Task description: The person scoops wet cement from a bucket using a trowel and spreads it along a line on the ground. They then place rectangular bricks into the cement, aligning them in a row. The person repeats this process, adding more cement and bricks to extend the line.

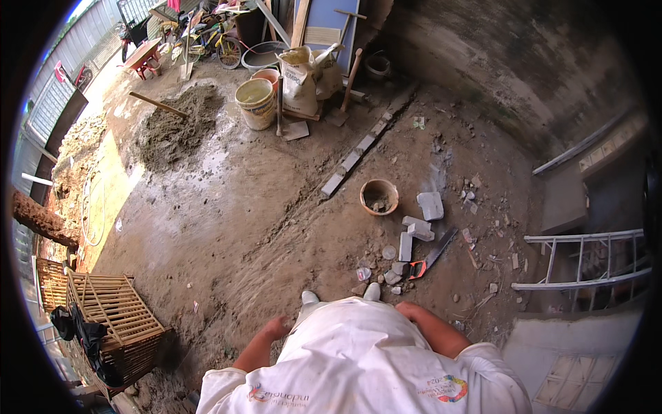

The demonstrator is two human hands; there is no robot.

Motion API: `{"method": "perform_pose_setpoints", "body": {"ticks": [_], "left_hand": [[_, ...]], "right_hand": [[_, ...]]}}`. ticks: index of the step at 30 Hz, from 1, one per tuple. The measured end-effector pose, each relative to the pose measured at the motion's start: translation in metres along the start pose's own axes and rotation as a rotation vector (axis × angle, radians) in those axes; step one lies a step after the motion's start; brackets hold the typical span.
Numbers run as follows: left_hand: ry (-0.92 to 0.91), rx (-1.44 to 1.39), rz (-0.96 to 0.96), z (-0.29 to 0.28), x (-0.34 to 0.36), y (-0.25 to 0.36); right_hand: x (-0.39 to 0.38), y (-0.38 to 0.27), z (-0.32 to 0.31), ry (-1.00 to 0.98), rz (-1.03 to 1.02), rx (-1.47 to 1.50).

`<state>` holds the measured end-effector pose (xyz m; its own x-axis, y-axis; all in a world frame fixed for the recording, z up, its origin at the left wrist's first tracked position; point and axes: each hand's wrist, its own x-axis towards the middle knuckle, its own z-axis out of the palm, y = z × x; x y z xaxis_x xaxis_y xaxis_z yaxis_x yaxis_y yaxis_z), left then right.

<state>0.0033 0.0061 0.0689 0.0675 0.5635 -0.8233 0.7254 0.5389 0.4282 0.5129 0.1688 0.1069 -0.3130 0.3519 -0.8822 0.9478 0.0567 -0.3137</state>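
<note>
My left hand (278,327) hangs low at my left side, close to the white shirt, touching no tool that I can see; its fingers are too small to make out. At my right side, my right hand (408,312) is partly covered by the shirt, its fingers hidden. Ahead of my right foot lies a handsaw (438,252) with an orange and black handle. Beside it are light grey blocks (406,246) and a larger block (430,205). An orange-rimmed bucket (378,198) with some grey mix inside stands just beyond. Further off, a row of blocks (352,161) lines a narrow trench.
A mortar heap (178,127) with a long-handled tool lies far left. Near it stand a pail (256,103), sacks (300,83) and a wheelbarrow (143,56). A bamboo cage (114,310) is at near left, a ladder (586,238) at right. Rubble litters the right-hand ground.
</note>
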Motion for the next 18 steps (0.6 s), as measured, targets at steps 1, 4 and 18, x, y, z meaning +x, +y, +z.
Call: {"method": "perform_pose_setpoints", "body": {"ticks": [1,4,18], "left_hand": [[0.01,0.002,0.001,0.0,-0.001,-0.005],[0.032,0.0,-0.008,-0.005,-0.006,-0.014],[0.064,-0.042,0.08,-0.068,0.002,-0.072]], "right_hand": [[0.0,-0.007,0.0,-0.005,-0.014,-0.037],[-0.004,-0.029,0.003,0.007,0.008,0.046],[-0.041,-0.111,-0.006,0.146,0.059,0.18]]}}
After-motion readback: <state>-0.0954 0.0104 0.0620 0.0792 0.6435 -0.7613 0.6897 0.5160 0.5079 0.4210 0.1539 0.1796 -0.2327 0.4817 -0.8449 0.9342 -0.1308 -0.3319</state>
